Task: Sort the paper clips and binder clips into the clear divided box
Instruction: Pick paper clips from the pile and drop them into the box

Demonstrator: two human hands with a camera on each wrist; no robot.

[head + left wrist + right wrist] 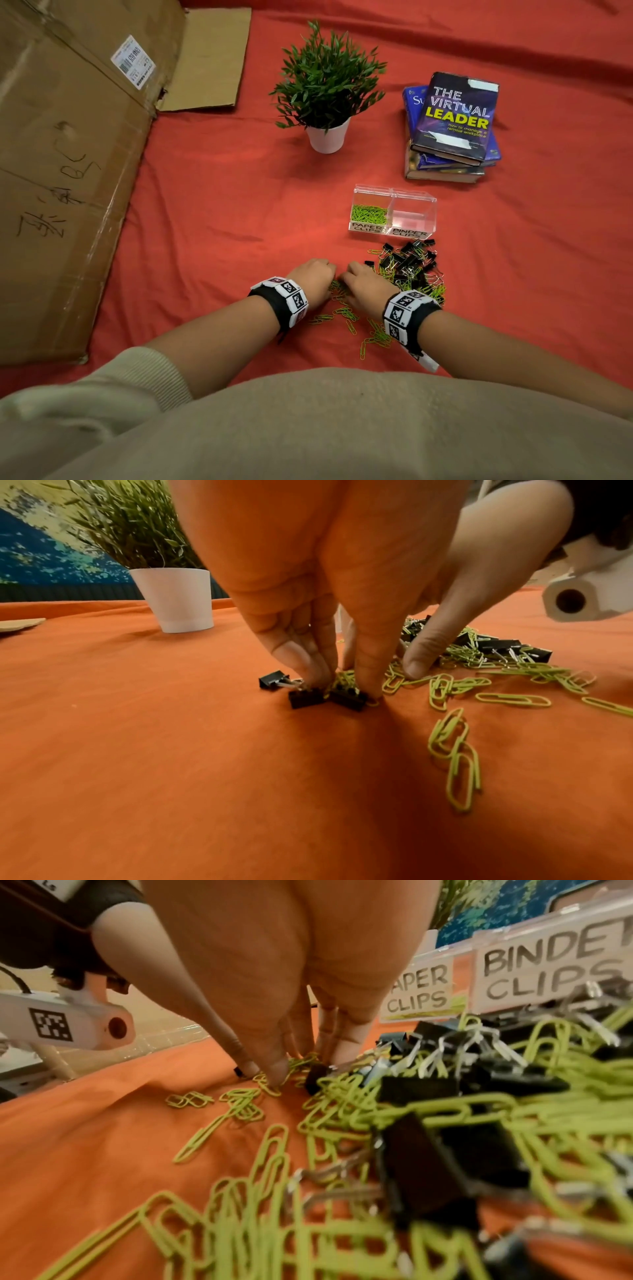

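The clear divided box [394, 214] stands on the red cloth. Its "PAPER CLIPS" side holds green paper clips [368, 212]; its "BINDER CLIPS" side [412, 216] looks empty. In front of it lies a mixed pile of black binder clips [409, 262] and green paper clips [376, 335]. My left hand [337, 685] reaches down at the pile's left edge and pinches a small bunch of black binder clips [346, 696] and green paper clips. Right beside it, my right hand [301, 1064] pinches green paper clips [298, 1062] against the cloth. The two hands' fingertips nearly touch [339, 275].
A potted plant [327, 89] in a white pot stands behind the hands. A stack of books [452, 126] lies at the back right. A flattened cardboard box [68, 154] covers the left side. One loose binder clip [272, 680] lies just left of my left fingers.
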